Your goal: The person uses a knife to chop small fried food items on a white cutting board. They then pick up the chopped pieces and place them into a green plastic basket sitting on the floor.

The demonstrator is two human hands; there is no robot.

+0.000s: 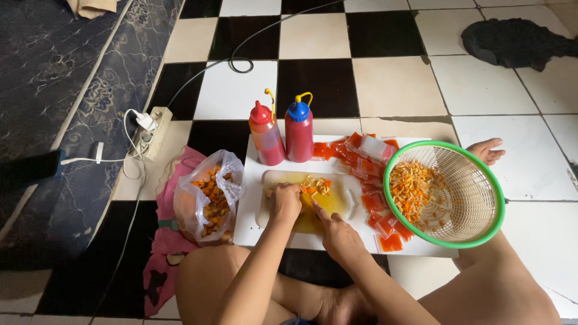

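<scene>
My left hand (284, 202) is closed down on a small piece of orange food at the left of a pale cutting board (348, 198). My right hand (338, 236) grips a knife whose blade angles up toward the chopped orange pieces (315, 185) piled on the board; the blade is mostly hidden by my hands. The board lies on a white tray (248, 224) on the tiled floor.
A clear plastic bag (208, 195) of orange pieces sits left of the tray on a pink cloth (161, 241). Two red squeeze bottles (283, 133) stand behind the board. Red sauce sachets (361, 159) and a green-rimmed basket (445, 194) of cut pieces lie right. A power strip (153, 132) lies left.
</scene>
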